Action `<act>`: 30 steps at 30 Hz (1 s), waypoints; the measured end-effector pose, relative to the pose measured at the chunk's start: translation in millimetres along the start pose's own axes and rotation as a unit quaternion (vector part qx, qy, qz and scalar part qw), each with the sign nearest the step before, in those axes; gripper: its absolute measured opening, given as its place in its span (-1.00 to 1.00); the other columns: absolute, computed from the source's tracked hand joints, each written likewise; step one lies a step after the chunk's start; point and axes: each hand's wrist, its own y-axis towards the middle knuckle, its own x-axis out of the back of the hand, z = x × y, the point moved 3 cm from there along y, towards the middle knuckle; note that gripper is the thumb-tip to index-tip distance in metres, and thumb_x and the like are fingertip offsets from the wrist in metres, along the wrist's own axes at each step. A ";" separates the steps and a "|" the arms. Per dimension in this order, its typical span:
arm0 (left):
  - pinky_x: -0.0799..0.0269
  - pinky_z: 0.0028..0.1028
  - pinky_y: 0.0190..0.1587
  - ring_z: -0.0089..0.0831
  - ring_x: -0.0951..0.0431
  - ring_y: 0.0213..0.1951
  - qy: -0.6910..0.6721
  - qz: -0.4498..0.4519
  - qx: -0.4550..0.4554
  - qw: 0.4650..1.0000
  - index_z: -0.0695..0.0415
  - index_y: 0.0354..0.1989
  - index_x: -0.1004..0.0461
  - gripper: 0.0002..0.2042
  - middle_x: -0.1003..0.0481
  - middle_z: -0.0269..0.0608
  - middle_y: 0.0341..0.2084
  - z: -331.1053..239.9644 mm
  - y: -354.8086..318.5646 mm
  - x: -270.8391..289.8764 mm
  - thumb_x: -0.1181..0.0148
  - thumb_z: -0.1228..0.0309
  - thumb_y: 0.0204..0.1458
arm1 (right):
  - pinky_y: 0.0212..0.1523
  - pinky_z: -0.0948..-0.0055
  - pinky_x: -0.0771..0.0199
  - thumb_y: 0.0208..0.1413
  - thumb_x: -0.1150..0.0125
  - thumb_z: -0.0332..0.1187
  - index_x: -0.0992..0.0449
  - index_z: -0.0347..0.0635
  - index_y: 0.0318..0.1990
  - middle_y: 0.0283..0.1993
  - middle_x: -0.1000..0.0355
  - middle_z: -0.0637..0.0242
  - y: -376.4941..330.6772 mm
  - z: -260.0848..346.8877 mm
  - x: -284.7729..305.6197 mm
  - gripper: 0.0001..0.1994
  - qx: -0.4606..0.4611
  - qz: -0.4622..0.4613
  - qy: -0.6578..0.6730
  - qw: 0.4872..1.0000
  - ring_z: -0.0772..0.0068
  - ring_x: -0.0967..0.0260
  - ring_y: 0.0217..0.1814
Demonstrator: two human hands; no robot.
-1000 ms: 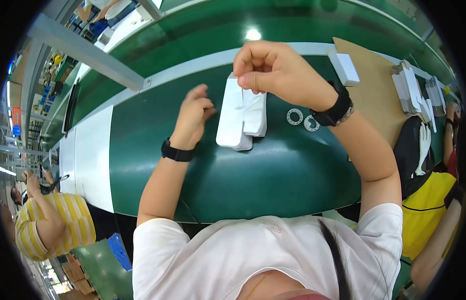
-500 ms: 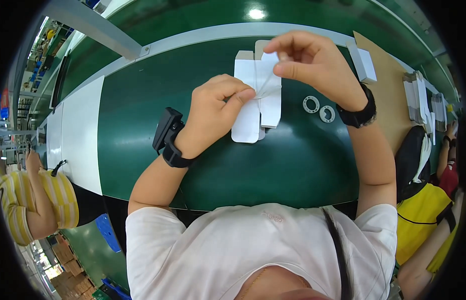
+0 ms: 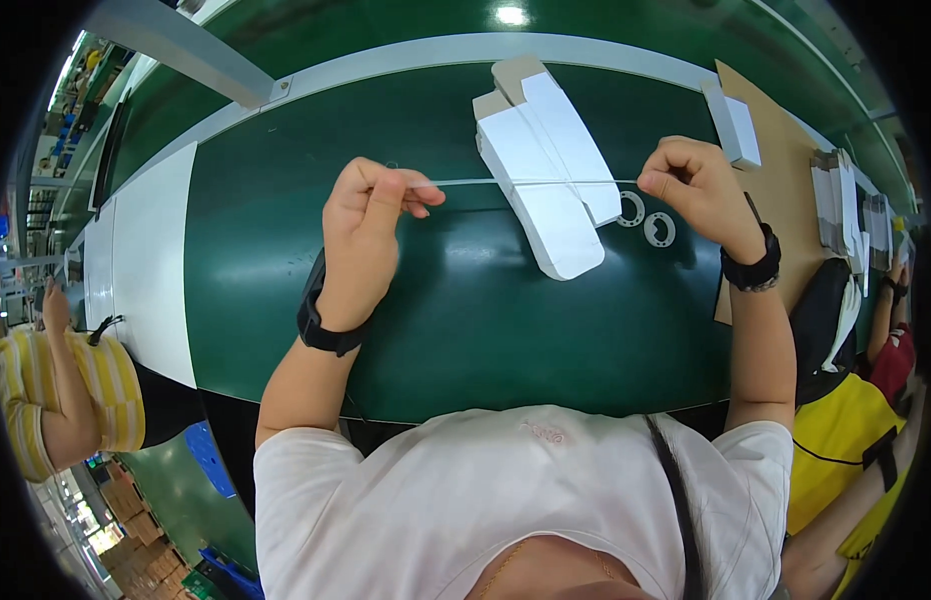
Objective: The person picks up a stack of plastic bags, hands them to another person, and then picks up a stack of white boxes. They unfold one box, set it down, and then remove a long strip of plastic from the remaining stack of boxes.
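Observation:
A bundle of flat folded white cartons (image 3: 576, 245) lies tilted on the green table, in the middle. A thin white string (image 3: 466, 183) crosses over it, with more strands running lengthwise along its top. My left hand (image 3: 364, 225) is closed on one end of the string, to the left of the bundle. On the other side, my right hand (image 3: 698, 190) pinches the opposite end. Between both hands the string is stretched nearly straight. Two pale rings with small holes, one ring (image 3: 660, 230) beside another (image 3: 633, 209), lie right of the bundle, below my right hand.
At the right, a brown cardboard sheet (image 3: 786, 200) lies on the table with a white box (image 3: 732, 125) near it and stacked flat cartons (image 3: 836, 205) beyond. A white panel (image 3: 151, 260) covers the table's left end. Co-workers sit on both sides.
My hands have moved apart, left hand to the left and right hand to the right and down, drawing the string taut. The carton bundle has turned and tilted.

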 end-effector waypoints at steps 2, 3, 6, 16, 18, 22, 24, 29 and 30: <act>-0.36 -0.46 -0.12 -0.37 -0.49 -0.19 0.062 0.116 -0.079 0.988 0.22 -0.27 -0.41 -0.80 -0.52 -0.10 -0.26 -7.1 -0.6 -5.7 -0.13 0.32 0.13 | -0.37 0.60 -0.25 0.03 -0.22 -0.44 -0.45 -0.29 -0.48 -0.41 -0.33 0.39 1.2 3.7 2.8 -0.87 -0.006 -0.013 -0.020 1.000 0.60 -0.26 -0.37; -0.36 -0.46 -0.12 -0.37 -0.49 -0.19 0.060 0.120 -0.080 0.988 0.22 -0.27 -0.41 -0.80 -0.52 -0.10 -0.26 -16.1 5.9 -9.4 -0.13 0.32 0.13 | -0.31 0.56 -0.28 0.03 -0.24 -0.40 -0.45 -0.27 -0.48 -0.32 -0.38 0.34 2.1 13.0 5.2 -0.85 0.124 -0.049 -0.036 0.990 0.54 -0.29 -0.32; -0.31 -0.33 -0.02 -0.24 -0.47 -0.16 0.081 0.509 -0.112 0.850 0.26 -0.06 -0.49 -0.41 -0.51 -0.05 -0.14 -44.1 21.7 -25.9 -0.43 0.08 -0.20 | -0.22 0.47 -0.33 0.03 -0.25 -0.33 -0.46 -0.24 -0.47 -0.10 -0.42 0.24 0.0 53.5 9.1 -0.82 0.313 -0.092 -0.125 0.937 0.41 -0.34 -0.21; -0.32 -0.32 -0.12 -0.16 -0.39 -0.13 0.458 0.289 -0.312 0.781 0.13 -0.28 -0.53 -0.80 -0.44 -0.18 -0.24 -26.9 53.1 -95.2 -0.21 0.58 -0.14 | -0.06 0.50 -0.37 0.13 -0.17 -0.23 -0.37 -0.26 0.04 0.00 -0.42 0.23 -3.5 48.2 -9.2 -0.61 0.183 -0.013 0.115 0.976 0.46 -0.37 -0.10; -0.30 -0.33 -0.09 -0.16 -0.37 -0.12 0.464 0.308 -0.305 0.772 0.16 -0.32 -0.49 -0.85 -0.42 -0.18 -0.22 -27.4 55.3 -94.6 -0.18 0.59 -0.11 | -0.05 0.50 -0.36 0.17 -0.13 -0.22 -0.36 -0.26 0.05 -0.01 -0.43 0.21 -0.5 38.8 -6.8 -0.62 0.173 -0.009 0.138 0.975 0.45 -0.38 -0.09; -0.26 -0.34 -0.09 -0.18 -0.34 -0.15 0.507 0.315 -0.318 0.736 0.19 -0.37 -0.38 -0.94 -0.38 -0.18 -0.24 -18.6 59.0 -96.5 -0.11 0.57 -0.03 | -0.07 0.53 -0.36 0.26 0.04 -0.16 -0.33 -0.28 0.06 -0.04 -0.46 0.18 3.4 31.9 -15.7 -0.62 0.141 0.033 0.160 0.977 0.42 -0.43 -0.05; -0.25 -0.34 -0.11 -0.18 -0.34 -0.17 0.516 0.321 -0.314 0.729 0.19 -0.36 -0.37 -0.94 -0.37 -0.18 -0.26 -18.5 60.2 -95.0 -0.09 0.55 -0.01 | -0.07 0.54 -0.36 0.29 0.11 -0.15 -0.33 -0.30 0.05 -0.06 -0.47 0.17 6.1 37.2 -21.2 -0.61 0.143 0.039 0.172 0.974 0.43 -0.44 -0.04; -0.25 -0.31 -0.15 -0.16 -0.34 -0.22 0.519 0.336 -0.320 0.718 0.19 -0.35 -0.35 -0.93 -0.35 -0.16 -0.32 -22.8 61.7 -94.0 -0.10 0.54 0.00 | -0.16 0.54 -0.37 0.24 0.02 -0.27 -0.35 -0.28 0.01 -0.11 -0.49 0.20 5.8 42.4 -23.4 -0.70 0.106 0.025 0.089 0.990 0.45 -0.45 -0.08; -0.26 -0.31 -0.15 -0.15 -0.34 -0.24 0.503 0.338 -0.324 0.727 0.19 -0.35 -0.36 -0.92 -0.35 -0.16 -0.34 -22.9 62.5 -93.0 -0.11 0.54 -0.01 | -0.19 0.54 -0.37 0.20 -0.04 -0.32 -0.37 -0.27 -0.02 -0.14 -0.50 0.21 3.9 44.4 -25.2 -0.73 0.098 0.021 0.069 0.993 0.46 -0.45 -0.11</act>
